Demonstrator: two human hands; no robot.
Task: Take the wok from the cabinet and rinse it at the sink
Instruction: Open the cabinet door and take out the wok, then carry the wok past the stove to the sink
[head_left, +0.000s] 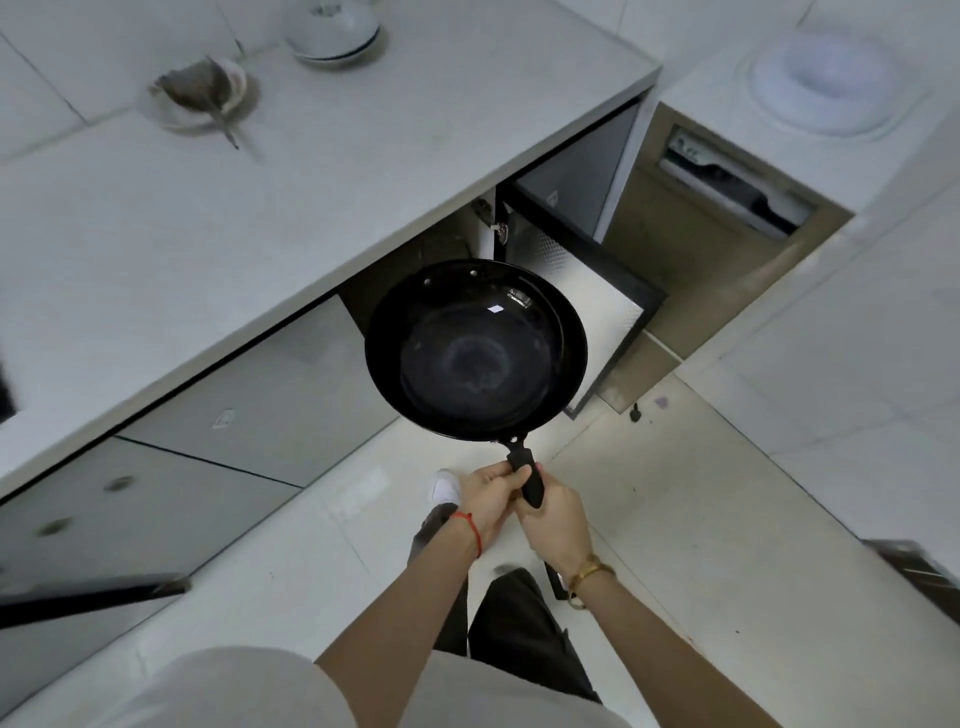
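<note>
A black round wok (475, 348) hangs in the air in front of the open cabinet (447, 249), its inside facing up at me. Both hands grip its short black handle (527, 475). My left hand (488, 501), with a red string at the wrist, is wrapped around the handle from the left. My right hand (553, 519), with a gold bracelet, holds it from the right. The cabinet door (613, 322) stands swung open to the right of the wok. No sink shows in this view.
A grey countertop (311, 171) runs above the cabinet, with a dish holding scraps (200, 96) and a white bowl (335, 31) on it. Glossy closed cabinet fronts (249, 405) lie to the left. Pale floor tiles (701, 519) spread under my feet.
</note>
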